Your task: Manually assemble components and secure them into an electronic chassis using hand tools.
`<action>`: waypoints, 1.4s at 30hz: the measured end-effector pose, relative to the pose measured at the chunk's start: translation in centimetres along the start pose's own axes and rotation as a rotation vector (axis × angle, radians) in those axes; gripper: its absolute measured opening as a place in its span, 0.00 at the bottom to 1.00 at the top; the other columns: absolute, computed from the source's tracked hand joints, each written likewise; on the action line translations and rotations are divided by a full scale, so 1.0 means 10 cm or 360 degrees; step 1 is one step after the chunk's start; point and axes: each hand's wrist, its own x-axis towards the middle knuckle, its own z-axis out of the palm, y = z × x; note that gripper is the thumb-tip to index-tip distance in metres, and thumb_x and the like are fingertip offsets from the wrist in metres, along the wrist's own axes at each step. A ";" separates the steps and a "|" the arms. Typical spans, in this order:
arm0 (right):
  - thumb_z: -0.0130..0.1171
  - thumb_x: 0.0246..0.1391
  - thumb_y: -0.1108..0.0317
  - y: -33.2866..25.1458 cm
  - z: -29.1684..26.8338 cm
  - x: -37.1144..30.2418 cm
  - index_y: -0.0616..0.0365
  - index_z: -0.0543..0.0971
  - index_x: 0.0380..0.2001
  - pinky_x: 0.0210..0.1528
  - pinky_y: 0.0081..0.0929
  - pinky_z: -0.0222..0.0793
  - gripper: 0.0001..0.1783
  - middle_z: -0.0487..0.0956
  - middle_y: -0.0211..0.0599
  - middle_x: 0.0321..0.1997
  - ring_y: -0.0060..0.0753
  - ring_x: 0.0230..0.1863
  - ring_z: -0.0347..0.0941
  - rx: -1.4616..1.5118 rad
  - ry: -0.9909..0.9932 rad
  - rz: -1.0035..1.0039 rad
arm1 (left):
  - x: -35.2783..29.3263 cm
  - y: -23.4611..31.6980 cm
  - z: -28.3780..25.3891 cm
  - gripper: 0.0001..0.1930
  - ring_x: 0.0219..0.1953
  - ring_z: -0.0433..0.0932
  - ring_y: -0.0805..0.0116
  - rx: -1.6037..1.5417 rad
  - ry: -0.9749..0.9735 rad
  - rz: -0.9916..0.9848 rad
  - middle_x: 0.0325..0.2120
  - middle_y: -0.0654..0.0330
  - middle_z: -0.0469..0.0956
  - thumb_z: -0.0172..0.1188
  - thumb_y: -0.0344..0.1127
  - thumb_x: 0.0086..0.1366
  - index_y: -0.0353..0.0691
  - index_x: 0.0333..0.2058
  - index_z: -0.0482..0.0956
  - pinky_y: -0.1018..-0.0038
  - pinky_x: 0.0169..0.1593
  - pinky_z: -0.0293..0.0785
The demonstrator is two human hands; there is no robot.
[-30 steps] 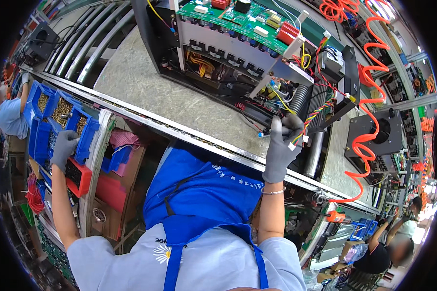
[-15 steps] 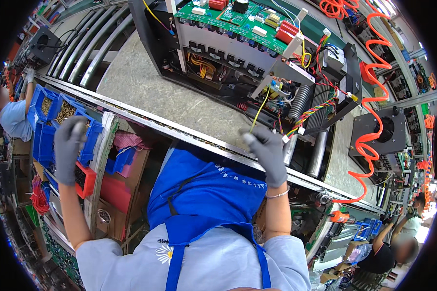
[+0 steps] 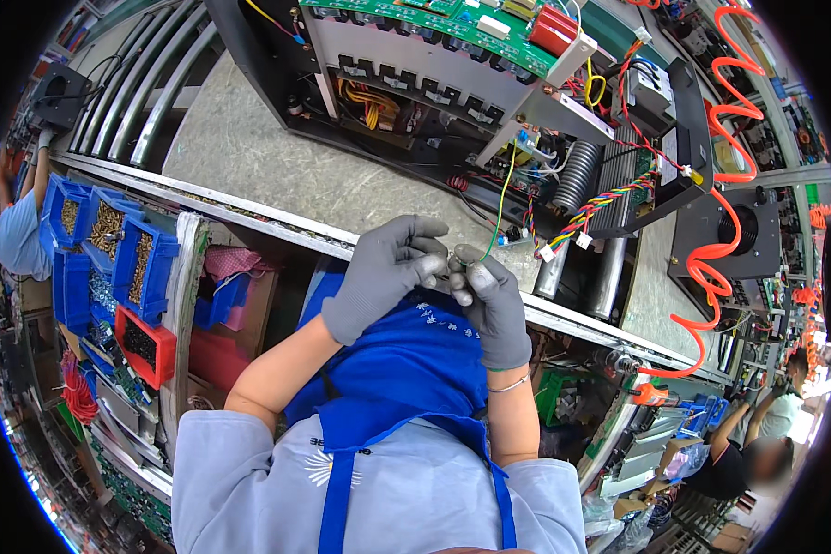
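In grey gloves, my two hands meet at the front edge of the workbench [image 3: 258,166]. My right hand [image 3: 497,314] pinches the lower end of a thin green-yellow wire [image 3: 505,205], which runs up into the open electronics unit [image 3: 406,138]. My left hand [image 3: 379,277] is closed, thumb and index finger pressed together close to the right fingertips. Something small and dark shows between the fingertips, too small to name. A twisted multicolour cable [image 3: 586,214] with white plugs hangs from the unit beyond my right hand.
Blue bins [image 3: 106,226] of brass-coloured screws and a red bin [image 3: 143,346] of black parts stand at the left. Metal rollers [image 3: 171,83] lie beyond. A coiled orange hose [image 3: 702,268] hangs at the right near a power screwdriver [image 3: 651,395]. Other people work at both sides.
My left hand has come from the screw bins across to my right hand. My right hand still holds the wire and has moved slightly down and left. The view has shifted a little.
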 end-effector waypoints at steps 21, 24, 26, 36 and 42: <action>0.58 0.58 0.64 -0.31 0.04 0.05 0.62 0.82 0.42 0.28 0.13 0.61 0.14 0.76 0.24 0.28 0.12 0.26 0.65 -0.0770 -0.0063 0.0081 | 0.14 -0.04 -0.10 0.23 0.35 0.81 0.65 0.1040 -0.0195 0.0520 0.33 0.53 0.80 0.65 0.33 0.57 0.36 0.52 0.74 0.71 0.39 0.76; 0.58 0.58 0.63 -0.26 -0.06 0.04 0.61 0.81 0.43 0.29 0.13 0.61 0.14 0.76 0.24 0.29 0.11 0.27 0.65 -0.0816 -0.0026 0.0065 | 0.23 -0.01 -0.05 0.23 0.33 0.80 0.70 0.0830 -0.0384 0.0290 0.32 0.54 0.80 0.64 0.32 0.57 0.36 0.53 0.75 0.74 0.38 0.76; 0.58 0.58 0.63 -0.27 -0.08 -0.01 0.61 0.81 0.43 0.29 0.12 0.61 0.15 0.76 0.24 0.29 0.11 0.28 0.65 -0.0897 0.0045 0.0012 | 0.31 -0.05 -0.02 0.22 0.32 0.79 0.73 0.0848 -0.0471 0.0239 0.31 0.54 0.80 0.63 0.30 0.58 0.35 0.52 0.75 0.75 0.38 0.75; 0.61 0.51 0.63 -0.35 -0.29 0.17 0.64 0.79 0.43 0.29 0.23 0.64 0.18 0.76 0.33 0.23 0.21 0.23 0.67 -0.1702 0.1077 -0.0555 | 0.48 -0.46 0.28 0.12 0.29 0.76 0.78 0.0128 -0.0321 -0.0328 0.29 0.61 0.80 0.61 0.31 0.62 0.31 0.43 0.79 0.81 0.33 0.74; 0.61 0.54 0.60 -0.33 -0.49 0.31 0.65 0.80 0.37 0.23 0.19 0.61 0.17 0.75 0.29 0.20 0.16 0.20 0.65 -0.1305 0.0992 -0.0506 | 0.59 -0.54 0.39 0.15 0.33 0.80 0.71 -0.0316 -0.0019 -0.0262 0.35 0.57 0.80 0.58 0.37 0.66 0.31 0.45 0.76 0.76 0.39 0.80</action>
